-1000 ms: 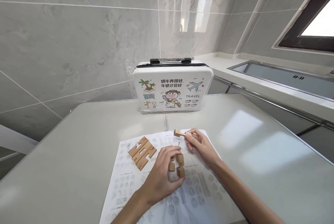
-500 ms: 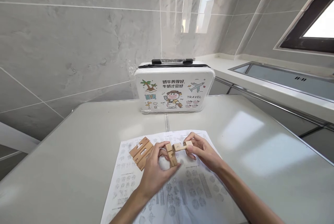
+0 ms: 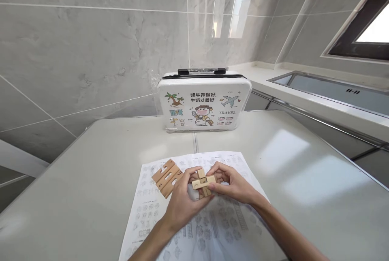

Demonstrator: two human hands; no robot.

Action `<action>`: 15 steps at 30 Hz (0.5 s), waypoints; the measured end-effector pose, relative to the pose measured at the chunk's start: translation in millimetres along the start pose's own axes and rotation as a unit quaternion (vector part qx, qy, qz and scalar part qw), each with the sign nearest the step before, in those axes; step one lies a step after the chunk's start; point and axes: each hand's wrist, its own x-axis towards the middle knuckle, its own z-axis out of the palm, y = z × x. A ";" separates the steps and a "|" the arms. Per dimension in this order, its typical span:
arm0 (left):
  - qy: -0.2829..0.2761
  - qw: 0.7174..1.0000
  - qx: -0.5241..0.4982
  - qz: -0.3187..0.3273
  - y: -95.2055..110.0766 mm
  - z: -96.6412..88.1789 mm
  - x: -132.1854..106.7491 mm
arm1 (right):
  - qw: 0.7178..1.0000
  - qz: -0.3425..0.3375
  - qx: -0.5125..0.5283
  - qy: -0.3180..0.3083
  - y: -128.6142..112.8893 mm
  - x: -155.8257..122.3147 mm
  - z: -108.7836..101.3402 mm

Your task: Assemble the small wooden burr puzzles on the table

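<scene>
Over the paper sheet (image 3: 188, 249), printed with rows of small grey figures, both forearms reach in from the near side. The left hand (image 3: 180, 203) is above the sheet's middle, its grip partly curled, thumb on the near side and fingers on the far side, holding a block cluster (image 3: 207, 191) of pale wood. The right hand (image 3: 234, 184), over the right half of the sheet, has its grip closed to a pinch on one end of a notched bar (image 3: 199, 185), which lies across the cluster; whether the bar is seated in it, I cannot tell. Flat wooden pieces (image 3: 163, 180) with cut-outs and dark numbers lie side by side on the sheet's left part, just beside the left fingers. The pale tabletop (image 3: 91, 192) spreads out around the sheet. Beyond the sheet's far edge a white suitcase (image 3: 186, 111) stands upright, cartoon-printed and wrapped in clear plastic. Farther off, right of the sheet, is a sink (image 3: 322, 86); grey wall tiles (image 3: 91, 50) rise behind.
</scene>
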 end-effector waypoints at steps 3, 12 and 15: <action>0.000 1.000 -0.008 -0.006 -0.1 -0.1 -0.4 | 1.000 -0.005 -0.018 0.012 0.9 0.1 1.8; -0.034 0.999 -0.037 0.018 0.9 -3.2 -0.2 | 0.998 -0.005 -0.037 0.043 -0.9 1.2 3.5; -0.027 0.999 -0.039 0.016 1.0 -3.2 -0.8 | 0.999 -0.007 -0.021 0.039 -2.4 1.2 4.0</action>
